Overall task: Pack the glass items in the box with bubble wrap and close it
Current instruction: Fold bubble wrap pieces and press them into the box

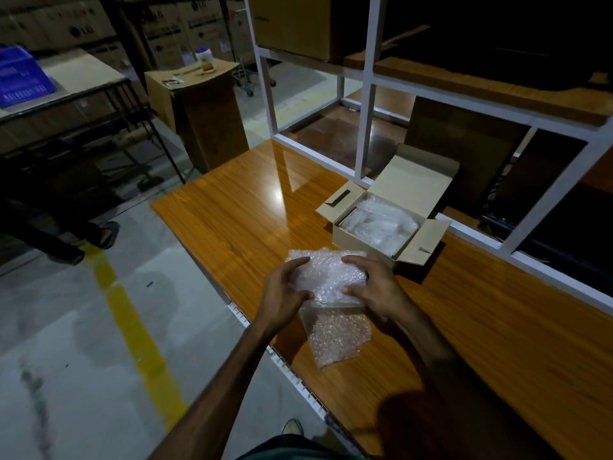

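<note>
Bubble wrap [326, 277] gripped by both hands [282, 295] [373, 287] over wooden table [232, 210]; open box [381, 224] near.

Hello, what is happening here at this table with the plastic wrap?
A person is packing. Both hands, left hand and right hand, grip a bundle of bubble wrap just above the wooden table; what is inside the bundle cannot be seen. A loose tail of the wrap hangs toward the table edge. Behind it, the small cardboard box stands open, flaps up, already holding clear wrapped material. The box is not yet closed.
</note>
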Demonstrator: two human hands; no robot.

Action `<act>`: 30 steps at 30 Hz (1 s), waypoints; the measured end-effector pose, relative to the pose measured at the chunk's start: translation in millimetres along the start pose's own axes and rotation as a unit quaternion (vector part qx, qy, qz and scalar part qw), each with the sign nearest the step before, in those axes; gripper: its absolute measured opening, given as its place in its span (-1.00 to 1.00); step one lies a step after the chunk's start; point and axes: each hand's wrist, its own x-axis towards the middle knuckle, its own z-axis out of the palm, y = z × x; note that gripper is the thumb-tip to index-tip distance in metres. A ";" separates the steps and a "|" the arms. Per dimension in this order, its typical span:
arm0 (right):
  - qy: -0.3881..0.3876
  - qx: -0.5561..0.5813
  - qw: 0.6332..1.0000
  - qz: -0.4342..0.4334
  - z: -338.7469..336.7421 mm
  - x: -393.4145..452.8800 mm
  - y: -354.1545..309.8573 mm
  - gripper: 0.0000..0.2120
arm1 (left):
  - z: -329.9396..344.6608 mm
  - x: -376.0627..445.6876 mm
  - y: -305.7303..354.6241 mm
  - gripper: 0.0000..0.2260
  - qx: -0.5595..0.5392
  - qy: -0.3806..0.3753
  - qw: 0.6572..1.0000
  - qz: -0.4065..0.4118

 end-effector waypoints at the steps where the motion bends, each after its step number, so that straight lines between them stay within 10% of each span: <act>1: -0.005 -0.012 1.000 0.006 1.3 -1.5 -0.2 -0.34 | 0.2 0.0 -1.6 -0.34 -0.013 0.002 1.000 -0.006; 9: -0.014 0.130 0.991 -0.006 -1.9 -10.4 0.5 -0.54 | -12.6 -5.2 9.4 -0.57 -0.236 -0.054 0.964 -0.107; 26: 0.083 -0.128 0.988 -0.015 -4.8 -8.6 0.8 -0.64 | -4.5 6.6 4.3 -0.72 0.123 0.056 0.991 0.014; 30: 0.078 -0.112 0.991 0.000 -15.1 -10.9 -8.5 -0.73 | -11.9 6.8 11.1 -0.80 0.060 0.051 0.997 0.005</act>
